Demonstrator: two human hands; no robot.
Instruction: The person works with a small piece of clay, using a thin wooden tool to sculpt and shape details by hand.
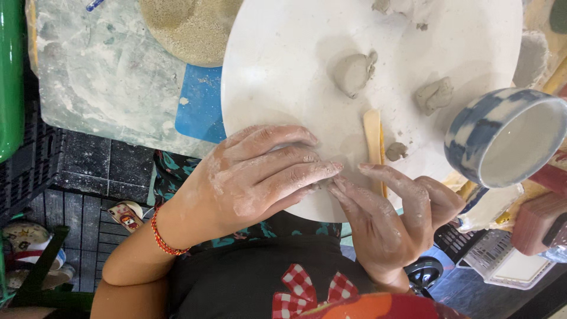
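Hands (331,189) press clay on round board (283,65) beside blue-streaked bowl (472,130).

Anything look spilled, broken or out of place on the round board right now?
Nothing is damaged. Loose clay lumps and crumbs dot the round white board, and a wooden tool lies beside the right hand.

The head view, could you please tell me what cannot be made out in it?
- Whatever the left hand and right hand pinch: hidden by the fingertips.
- Clay scraps at the white round board's top: cut off by the frame edge.
- Wooden tool: lower end hidden behind the right hand.
- Blue-and-white bowl: contents indistinct.
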